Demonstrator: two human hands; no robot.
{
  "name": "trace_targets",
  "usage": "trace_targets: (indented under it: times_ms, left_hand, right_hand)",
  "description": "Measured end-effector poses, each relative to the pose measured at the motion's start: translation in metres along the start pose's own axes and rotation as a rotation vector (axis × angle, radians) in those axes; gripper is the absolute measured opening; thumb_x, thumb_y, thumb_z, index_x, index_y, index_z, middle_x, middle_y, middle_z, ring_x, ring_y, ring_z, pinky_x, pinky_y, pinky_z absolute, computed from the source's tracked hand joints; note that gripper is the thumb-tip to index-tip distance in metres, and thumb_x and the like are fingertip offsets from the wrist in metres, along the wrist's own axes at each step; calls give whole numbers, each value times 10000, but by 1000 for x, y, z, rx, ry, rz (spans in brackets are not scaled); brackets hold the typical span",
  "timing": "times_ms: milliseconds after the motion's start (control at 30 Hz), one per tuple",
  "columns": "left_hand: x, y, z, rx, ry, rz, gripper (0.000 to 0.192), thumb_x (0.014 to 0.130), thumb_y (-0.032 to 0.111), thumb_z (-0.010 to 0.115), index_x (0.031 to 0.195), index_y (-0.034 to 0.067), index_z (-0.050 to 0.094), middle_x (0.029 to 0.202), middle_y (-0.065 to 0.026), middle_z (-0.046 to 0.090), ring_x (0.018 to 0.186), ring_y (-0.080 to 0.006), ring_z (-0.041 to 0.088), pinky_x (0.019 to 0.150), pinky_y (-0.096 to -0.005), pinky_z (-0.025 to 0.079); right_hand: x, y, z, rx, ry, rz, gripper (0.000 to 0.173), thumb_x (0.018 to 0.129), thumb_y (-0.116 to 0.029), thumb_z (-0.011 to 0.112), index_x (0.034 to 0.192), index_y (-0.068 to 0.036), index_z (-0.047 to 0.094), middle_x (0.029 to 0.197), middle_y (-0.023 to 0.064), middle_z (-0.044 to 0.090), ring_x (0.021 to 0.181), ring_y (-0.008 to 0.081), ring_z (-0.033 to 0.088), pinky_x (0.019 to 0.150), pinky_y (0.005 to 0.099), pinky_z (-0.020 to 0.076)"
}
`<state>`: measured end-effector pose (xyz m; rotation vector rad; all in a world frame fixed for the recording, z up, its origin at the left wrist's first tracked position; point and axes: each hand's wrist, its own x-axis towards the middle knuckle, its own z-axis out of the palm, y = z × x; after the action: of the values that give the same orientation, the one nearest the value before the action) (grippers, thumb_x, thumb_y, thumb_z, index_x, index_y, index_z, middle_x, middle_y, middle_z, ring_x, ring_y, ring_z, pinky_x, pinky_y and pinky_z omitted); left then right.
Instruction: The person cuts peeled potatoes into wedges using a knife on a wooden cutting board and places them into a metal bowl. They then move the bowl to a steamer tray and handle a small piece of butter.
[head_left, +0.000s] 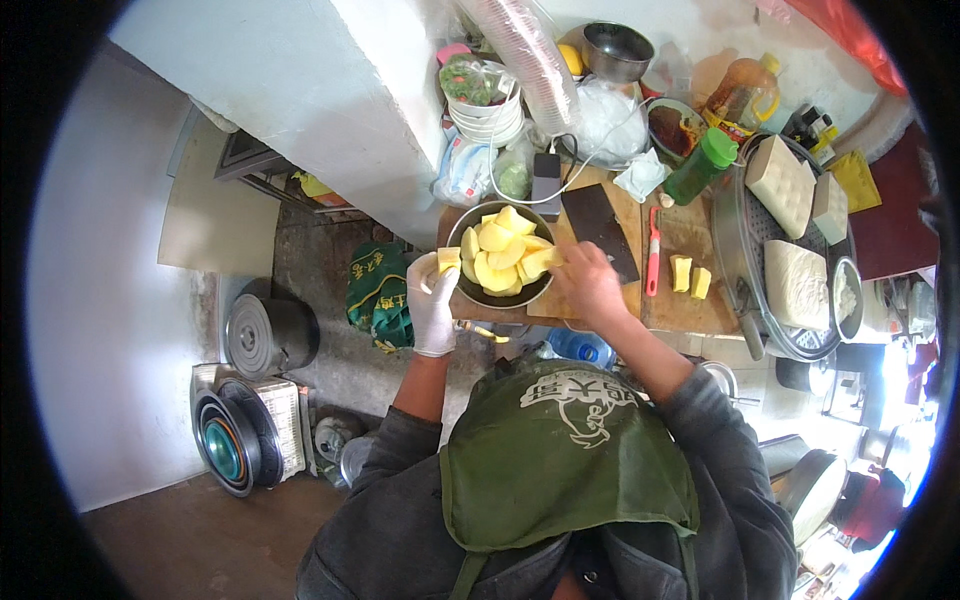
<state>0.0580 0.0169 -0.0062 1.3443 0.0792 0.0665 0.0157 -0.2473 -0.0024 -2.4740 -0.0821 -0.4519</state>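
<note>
A metal bowl (486, 298) heaped with peeled, cut pale-yellow chunks, which look like potato (506, 251), stands at the table's left front. My left hand (433, 304), in a white glove, grips one squared chunk (448, 259) at the bowl's left rim. On the opposite side my bare right hand (591, 281) is blurred, its fingertips at a chunk on the bowl's edge; whether it grips that chunk is unclear. Beyond this hand a dark rectangular slab, possibly a cleaver blade (600, 221), lies on the wooden board (551, 304). Two yellow pieces (690, 277) rest farther right, beside a red-handled peeler (654, 255).
A green-capped bottle (697, 169) and a metal steamer tray (731, 232) bearing white, tofu-like blocks (780, 184) occupy the right. Behind the bowl are stacked white bowls (487, 124) and a power bank (547, 176) with a cable. A blue water bottle (581, 346) sits below the table edge.
</note>
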Motion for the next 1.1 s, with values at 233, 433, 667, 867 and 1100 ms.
trace_targets:
  times_ms: [233,433,667,867,1100]
  left_hand:
    - [5,-12,-8,-73,-47,-7,405,956,31,679,1327,-16,525,1268,-119,638,1184,-189,612,1042,-342,490]
    - [3,1,-31,-330,-112,-124,379,1021,210,604,1332,-3,565,1331,-129,641,1215,-200,613,1039,-363,500]
    - [-11,37,-14,-737,-334,-331,651,985,416,601,1440,-41,511,1420,-208,606,1214,-360,641,1030,-465,530]
    - [-49,118,76,-937,-932,-377,496,904,346,747,1245,7,623,1231,-266,654,1024,-360,695,875,-470,580]
    - [-106,197,198,-1382,-1804,-315,572,934,210,780,1342,-88,512,1313,-415,527,1032,-444,687,846,-522,563]
  right_hand:
    - [27,-43,45,-62,-228,-51,273,916,-219,723,1113,-38,672,1027,154,678,991,360,671,823,470,561]
    - [23,-46,8,241,-101,103,191,893,-158,736,1029,-24,721,941,162,691,827,350,697,752,441,567]
    - [-6,-33,-37,275,2,165,165,901,-57,732,1051,12,736,911,157,706,754,238,704,685,325,555]
    - [-80,5,-73,225,-114,433,182,930,-120,696,1073,-18,742,1006,175,735,868,325,733,777,383,575]
    - [-160,55,-96,219,-41,631,176,918,-115,720,1067,-27,749,971,175,744,841,316,738,760,377,577]
